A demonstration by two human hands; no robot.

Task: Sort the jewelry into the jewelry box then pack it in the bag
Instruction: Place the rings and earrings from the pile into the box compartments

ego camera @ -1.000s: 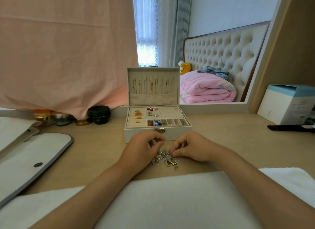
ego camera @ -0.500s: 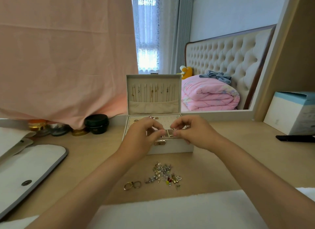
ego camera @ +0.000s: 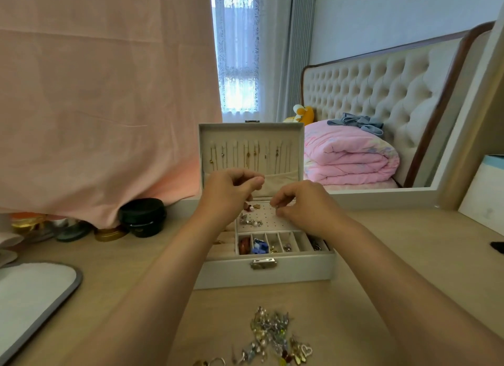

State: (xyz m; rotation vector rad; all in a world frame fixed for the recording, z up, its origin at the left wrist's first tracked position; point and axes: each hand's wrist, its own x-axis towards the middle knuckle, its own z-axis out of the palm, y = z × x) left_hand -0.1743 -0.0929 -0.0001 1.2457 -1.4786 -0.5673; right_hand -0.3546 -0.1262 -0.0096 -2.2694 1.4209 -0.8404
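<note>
- A white bag (ego camera: 32,297) with grey trim lies flat on the wooden table (ego camera: 395,270), well to the left of the jewelry box (ego camera: 294,273).
- Gold-lidded jars (ego camera: 109,233) and a black jar (ego camera: 143,215) stand left of the box and behind its front edge, under the hem of a hanging pink cloth (ego camera: 95,93).
- The left hand (ego camera: 229,194) hovers over the box's rear left part. Its fingers are curled and the thumb tip is against the forefinger. It cannot be told whether anything is pinched there.
- The box is open, and its lid (ego camera: 251,136) stands upright at the back with thin necklaces (ego camera: 248,155) hanging inside.
- A row of small compartments (ego camera: 272,243) along the box's front holds a red piece, a blue piece and a few small metal ones. A few earrings (ego camera: 251,221) sit on the perforated panel behind the row.
- The right hand (ego camera: 308,207) hovers over that panel, thumb and fingertips drawn together on a small silvery piece (ego camera: 276,206), too small to identify.
- A pile of loose jewelry (ego camera: 275,335) lies on the table in front of the box, apart from it, with rings (ego camera: 210,362) at its left edge.
- A mirror (ego camera: 381,93) behind the box and to its right shows a bed.
- A white carton (ego camera: 485,199) stands far right of the box.
</note>
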